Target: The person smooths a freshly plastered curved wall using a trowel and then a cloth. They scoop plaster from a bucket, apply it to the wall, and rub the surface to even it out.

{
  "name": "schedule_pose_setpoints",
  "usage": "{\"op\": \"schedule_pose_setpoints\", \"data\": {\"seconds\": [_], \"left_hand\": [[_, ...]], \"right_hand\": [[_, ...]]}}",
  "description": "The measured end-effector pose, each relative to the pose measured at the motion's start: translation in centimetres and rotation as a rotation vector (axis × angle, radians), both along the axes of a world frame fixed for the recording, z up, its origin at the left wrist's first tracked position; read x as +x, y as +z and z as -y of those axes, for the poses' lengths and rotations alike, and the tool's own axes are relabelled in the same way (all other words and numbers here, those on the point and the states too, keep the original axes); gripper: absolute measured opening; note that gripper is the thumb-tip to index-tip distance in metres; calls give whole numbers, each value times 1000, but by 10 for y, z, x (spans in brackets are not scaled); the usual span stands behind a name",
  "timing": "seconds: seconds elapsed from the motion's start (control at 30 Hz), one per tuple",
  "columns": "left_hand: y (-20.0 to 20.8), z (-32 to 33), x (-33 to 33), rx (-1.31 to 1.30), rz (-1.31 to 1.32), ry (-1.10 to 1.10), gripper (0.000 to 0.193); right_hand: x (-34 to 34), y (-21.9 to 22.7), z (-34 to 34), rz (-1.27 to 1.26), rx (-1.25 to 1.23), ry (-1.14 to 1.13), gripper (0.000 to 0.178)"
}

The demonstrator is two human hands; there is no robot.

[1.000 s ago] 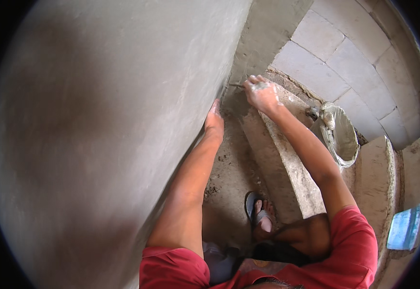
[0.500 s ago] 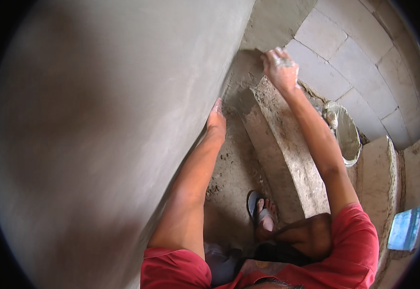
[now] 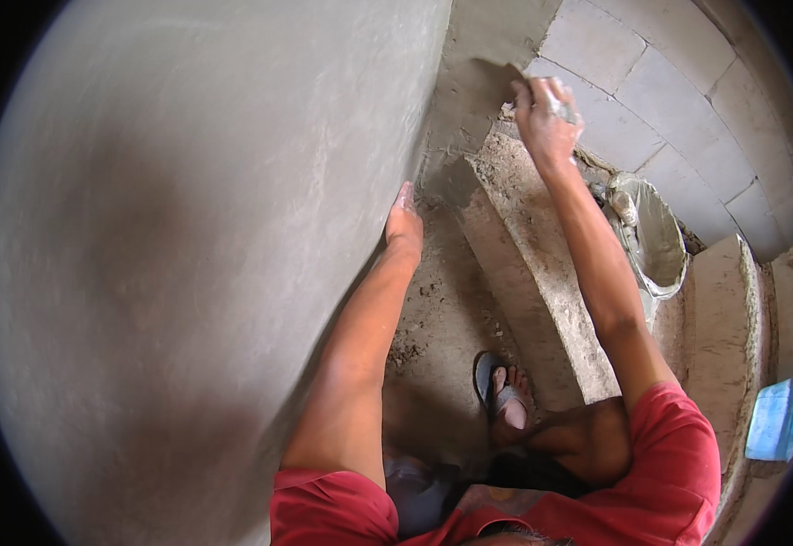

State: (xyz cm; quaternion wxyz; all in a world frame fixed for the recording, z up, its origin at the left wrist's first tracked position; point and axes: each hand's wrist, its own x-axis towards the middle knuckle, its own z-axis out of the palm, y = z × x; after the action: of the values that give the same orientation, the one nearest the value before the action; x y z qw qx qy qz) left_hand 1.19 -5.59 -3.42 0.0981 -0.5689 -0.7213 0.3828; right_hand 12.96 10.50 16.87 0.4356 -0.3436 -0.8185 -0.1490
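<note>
Left hand [image 3: 404, 221] lay flat, fingers extended, against plastered wall [image 3: 196, 255]. Right hand [image 3: 545, 114] clenched around trowel [image 3: 487, 77], blade pressed to wet plaster. Bucket [image 3: 656, 238] stood nearby.

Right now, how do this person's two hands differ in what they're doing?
The left hand lies flat and open against the smooth plastered wall, holding nothing. The right hand reaches farther out and grips a trowel against the grey plaster. Both arms are bare below red sleeves.
</note>
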Motion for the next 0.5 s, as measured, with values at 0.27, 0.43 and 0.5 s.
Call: {"op": "schedule_pose_setpoints", "data": {"seconds": [0.27, 0.43, 0.5], "left_hand": [[4, 0, 3, -47, 3, 0, 65], [4, 2, 3, -48, -12, -6, 65], [2, 1, 1, -38, -12, -2, 65]], "right_hand": [[15, 9, 25, 181, 1, 233, 25], [-4, -69, 11, 558, -38, 89, 34], [-5, -67, -1, 501, -95, 25, 29]]}}
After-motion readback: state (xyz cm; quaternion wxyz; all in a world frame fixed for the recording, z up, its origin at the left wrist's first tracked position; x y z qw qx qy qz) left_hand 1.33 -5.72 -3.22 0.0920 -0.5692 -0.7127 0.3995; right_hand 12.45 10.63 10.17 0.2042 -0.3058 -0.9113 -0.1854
